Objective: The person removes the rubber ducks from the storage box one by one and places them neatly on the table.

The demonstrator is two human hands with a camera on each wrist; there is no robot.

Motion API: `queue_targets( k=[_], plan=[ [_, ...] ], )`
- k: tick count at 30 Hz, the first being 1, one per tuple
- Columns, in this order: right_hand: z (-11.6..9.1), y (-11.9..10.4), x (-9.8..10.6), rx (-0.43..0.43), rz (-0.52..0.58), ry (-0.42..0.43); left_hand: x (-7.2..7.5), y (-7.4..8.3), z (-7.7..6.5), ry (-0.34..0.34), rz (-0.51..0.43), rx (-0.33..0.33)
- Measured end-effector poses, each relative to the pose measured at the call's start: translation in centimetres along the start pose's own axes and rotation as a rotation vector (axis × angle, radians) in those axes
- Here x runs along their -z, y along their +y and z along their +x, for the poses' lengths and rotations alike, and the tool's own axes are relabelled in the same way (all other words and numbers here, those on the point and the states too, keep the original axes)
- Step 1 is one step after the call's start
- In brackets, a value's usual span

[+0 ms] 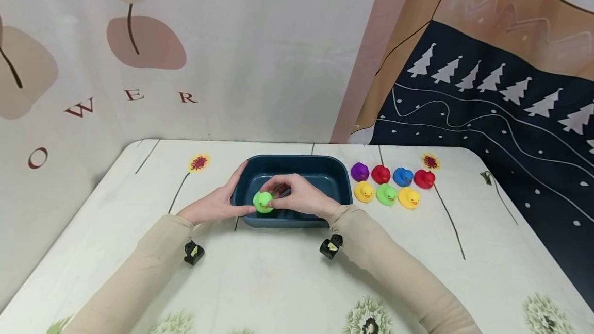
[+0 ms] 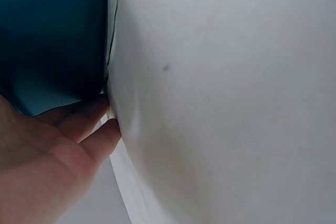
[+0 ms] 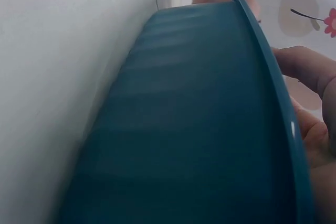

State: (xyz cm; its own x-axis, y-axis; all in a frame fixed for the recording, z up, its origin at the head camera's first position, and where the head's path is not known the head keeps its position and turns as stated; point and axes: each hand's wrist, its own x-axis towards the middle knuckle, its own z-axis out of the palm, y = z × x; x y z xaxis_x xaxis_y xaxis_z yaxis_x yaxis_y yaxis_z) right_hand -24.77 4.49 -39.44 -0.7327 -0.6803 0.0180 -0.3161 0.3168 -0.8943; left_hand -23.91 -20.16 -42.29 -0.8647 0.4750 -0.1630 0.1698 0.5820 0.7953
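A dark blue rectangular basin (image 1: 320, 223) sits on the table. My left hand (image 1: 218, 201) holds its left end, thumb by the front corner and fingers along the side towards the back; the left wrist view shows the fingers (image 2: 107, 135) against the basin wall. Over the front left of the basin, my right hand (image 1: 297, 196) pinches a light green rubber duck (image 1: 262, 202) between thumb and fingers. Whether the duck touches the basin floor cannot be told. In the right wrist view, the basin's wall (image 3: 178, 103) hides the duck and part of the right hand (image 3: 315, 114).
Right of the basin stand several rubber ducks in two rows: a purple duck (image 1: 359, 171), red ducks and a blue duck (image 1: 402, 176) behind, yellow ducks and a green duck (image 1: 386, 194) in front. A flower-printed white cloth (image 1: 269, 277) covers the table. Printed curtains (image 1: 260, 66) hang behind.
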Motion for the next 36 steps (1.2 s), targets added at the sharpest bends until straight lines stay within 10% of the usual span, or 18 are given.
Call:
queue_targets(
  k=[36],
  plan=[
    [-5.8, 1.0, 5.1, -0.03, 0.042, 0.18, 0.0, 0.0, -0.1, 0.004, 0.015, -0.014]
  ],
)
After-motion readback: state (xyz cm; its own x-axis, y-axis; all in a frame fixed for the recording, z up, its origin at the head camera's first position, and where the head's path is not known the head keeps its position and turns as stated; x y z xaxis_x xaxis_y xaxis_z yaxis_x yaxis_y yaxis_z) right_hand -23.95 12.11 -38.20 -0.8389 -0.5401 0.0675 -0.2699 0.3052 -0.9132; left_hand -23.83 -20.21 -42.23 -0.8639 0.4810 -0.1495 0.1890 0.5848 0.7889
